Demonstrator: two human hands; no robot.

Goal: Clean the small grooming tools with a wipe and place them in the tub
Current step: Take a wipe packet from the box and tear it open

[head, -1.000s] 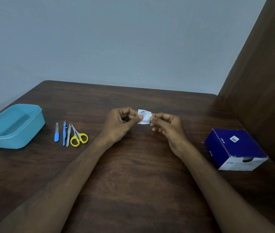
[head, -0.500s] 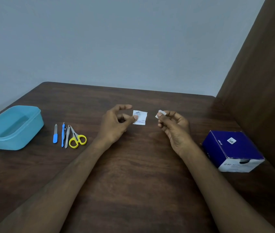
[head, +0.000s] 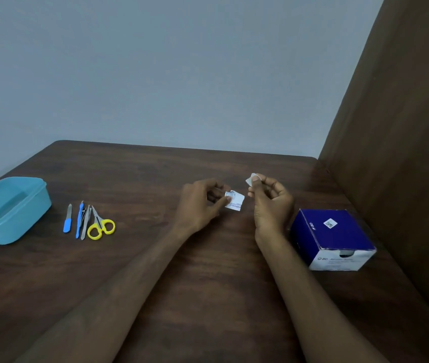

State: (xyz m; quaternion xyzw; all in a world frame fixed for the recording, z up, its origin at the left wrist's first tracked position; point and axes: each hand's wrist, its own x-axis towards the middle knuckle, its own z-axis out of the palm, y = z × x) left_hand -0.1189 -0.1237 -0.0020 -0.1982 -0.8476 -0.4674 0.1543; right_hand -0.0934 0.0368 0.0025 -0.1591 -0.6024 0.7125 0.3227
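2 bare hands are working above the middle of the dark wooden table (head: pixel 208 297). The left hand (head: pixel 200 203) is pinching an opened white sachet (head: pixel 235 202) between thumb and fingers, holding it just over the tabletop. The right hand (head: pixel 271 203) is raised a little higher and is pinching a small white wipe (head: pixel 252 178) at its fingertips, apart from the sachet. Toward the left edge of the table, 1 blue tub (head: pixel 11 210) is sitting open, and nothing is showing inside it. Just beside the tub, on its right, the grooming tools are lying in a close row on the tabletop: a nail file with a blue handle (head: pixel 67 219), a thin blue tool (head: pixel 79 219), metal tweezers (head: pixel 86 221) and yellow-handled scissors (head: pixel 100 224), the last 3 lying so close that they may be touching. None of the tools is lying in the tub. Near the right edge of the table, beside the brown panel (head: pixel 396 153), a dark blue box (head: pixel 331 237) is standing, well apart from the tools
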